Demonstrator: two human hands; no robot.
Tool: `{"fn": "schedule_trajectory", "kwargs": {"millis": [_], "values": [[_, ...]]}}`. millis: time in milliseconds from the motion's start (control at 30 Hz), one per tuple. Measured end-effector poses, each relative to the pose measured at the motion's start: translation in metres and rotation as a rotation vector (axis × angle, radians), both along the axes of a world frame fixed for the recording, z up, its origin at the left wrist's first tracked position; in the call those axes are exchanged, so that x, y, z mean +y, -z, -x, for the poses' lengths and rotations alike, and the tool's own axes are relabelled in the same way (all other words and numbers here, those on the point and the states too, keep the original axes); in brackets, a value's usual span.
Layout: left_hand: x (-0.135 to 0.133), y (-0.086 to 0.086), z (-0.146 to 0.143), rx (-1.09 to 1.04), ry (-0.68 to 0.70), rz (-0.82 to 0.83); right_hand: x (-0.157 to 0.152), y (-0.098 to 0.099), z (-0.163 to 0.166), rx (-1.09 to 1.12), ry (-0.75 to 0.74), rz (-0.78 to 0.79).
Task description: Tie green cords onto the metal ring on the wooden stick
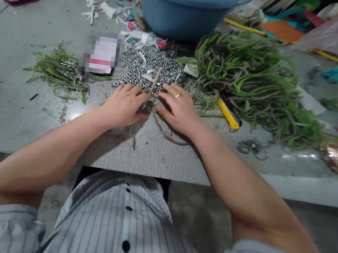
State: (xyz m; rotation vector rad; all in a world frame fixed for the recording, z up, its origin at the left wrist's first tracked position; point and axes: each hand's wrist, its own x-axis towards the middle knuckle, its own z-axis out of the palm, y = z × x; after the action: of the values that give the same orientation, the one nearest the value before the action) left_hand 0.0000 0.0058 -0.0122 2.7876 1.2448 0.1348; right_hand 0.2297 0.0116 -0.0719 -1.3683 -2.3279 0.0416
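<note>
Close together at the front of a pile of silver metal beads (130, 65), my two hands work over a green and grey cord (167, 138). My left hand (125, 105) is closed, with a thin wooden stick (156, 80) rising at its index fingertip. My right hand (179, 109), with a ring on one finger, has its thumb and fingers closed on the cord. Loose grey ends of the cord trail toward me on the table. The exact grip at the fingertips is partly hidden.
A big heap of green and grey cords (241, 69) lies at right, a yellow utility knife (228, 112) before it. A smaller bundle of beaded cords (62, 73) and a blurred phone-like item (102, 54) lie left. Behind the beads stands a blue basin (183, 16).
</note>
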Motion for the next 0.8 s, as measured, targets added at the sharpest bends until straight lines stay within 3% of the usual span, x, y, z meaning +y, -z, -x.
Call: {"fn": "schedule_trajectory", "kwargs": {"millis": [533, 800], "values": [[0.0046, 0.0061, 0.0020, 0.025, 0.033, -0.031, 0.0025, -0.0032, -0.0022, 0.034, 0.025, 0.025], [0.0040, 0.0027, 0.0001, 0.018, 0.009, 0.013, -0.0043, -0.0060, 0.0039, -0.023, 0.116, -0.010]]}}
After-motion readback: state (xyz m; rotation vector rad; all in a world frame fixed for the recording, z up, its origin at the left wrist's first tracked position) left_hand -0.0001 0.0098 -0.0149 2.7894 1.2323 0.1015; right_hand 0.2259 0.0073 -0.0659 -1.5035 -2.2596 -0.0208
